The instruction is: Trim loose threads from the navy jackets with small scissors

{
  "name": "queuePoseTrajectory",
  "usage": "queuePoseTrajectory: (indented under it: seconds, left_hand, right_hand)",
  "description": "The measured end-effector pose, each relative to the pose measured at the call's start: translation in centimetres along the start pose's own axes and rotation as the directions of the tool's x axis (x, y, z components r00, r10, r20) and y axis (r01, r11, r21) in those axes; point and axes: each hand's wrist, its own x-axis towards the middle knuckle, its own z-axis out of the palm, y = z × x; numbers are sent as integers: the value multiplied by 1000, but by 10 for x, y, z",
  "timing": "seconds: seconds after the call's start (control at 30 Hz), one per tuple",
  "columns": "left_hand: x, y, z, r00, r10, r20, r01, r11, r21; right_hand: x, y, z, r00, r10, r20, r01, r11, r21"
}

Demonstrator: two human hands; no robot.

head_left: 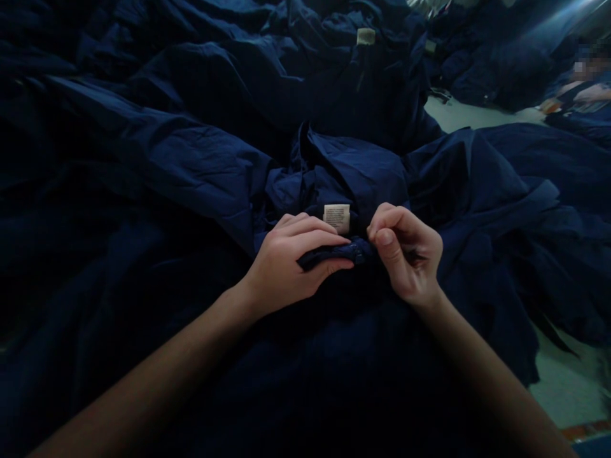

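Note:
A dark navy garment (pixel 353 172) lies bunched in front of me, with a small white label (pixel 337 217) sewn at its collar. My left hand (pixel 291 264) is closed around a rolled edge of the navy fabric (pixel 334 252), just below the label. My right hand (pixel 405 254) pinches the same rolled edge from the right, thumb pressed against curled fingers. Both forearms reach in from the bottom of the picture over more dark cloth.
Piles of the same navy garments (pixel 157 146) cover nearly everything, one with another white label (pixel 366 36) at the top. Pale floor (pixel 563 381) shows at the lower right and at the upper right, where a person (pixel 589 89) sits among more cloth.

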Motion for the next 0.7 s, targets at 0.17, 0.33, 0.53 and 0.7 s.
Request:
queuePoseTrajectory:
  seconds: [0.17,0.33,0.53,0.7]
  left_hand:
    - [-1,-2,0,999,-17,-40,16,1000,-10]
    - [-1,-2,-1,998,-32,-52,31,999,-20]
    - [-2,0,-3,997,-51,-58,49,998,-34]
    - [-1,2,-3,997,-41,-67,37,998,-53]
  right_hand:
    - [6,-9,-12,1000,23,20,-22,1000,-12]
    - [11,-23,-30,1000,15,-5,-15,1000,1]
    - [23,-70,-69,751,51,659,-75,997,9]
    - [20,-74,-61,925,126,359,13,932,-361]
